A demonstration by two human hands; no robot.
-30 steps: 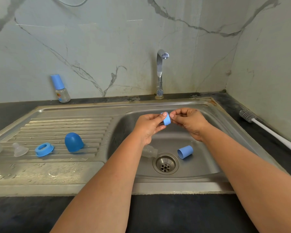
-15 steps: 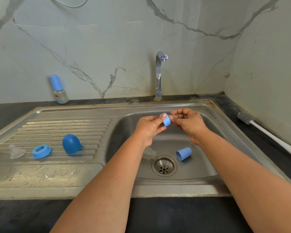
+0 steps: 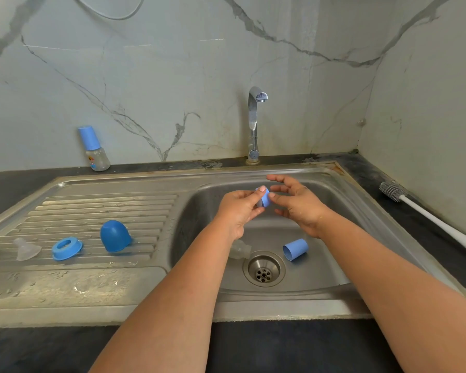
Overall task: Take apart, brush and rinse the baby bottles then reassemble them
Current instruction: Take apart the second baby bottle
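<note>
Overhead, the left hand (image 3: pixel 238 211) pinches a small blue plastic ring (image 3: pixel 265 198) above the steel sink basin (image 3: pixel 331 211); right hand (image 3: pixel 297 204) loose, fingers spread, just beside it. Assembled bottle (image 3: pixel 94 149) by the marble wall: printed label unreadable. Smooth blue cylindrical cap (image 3: pixel 295 249) lies near the drain.

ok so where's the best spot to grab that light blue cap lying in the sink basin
Take the light blue cap across its round side wall, coming from above with the right hand, which is nearest. It lies on its side by the drain, open mouth facing left, so thumb and fingers can likely straddle the wall.
</note>
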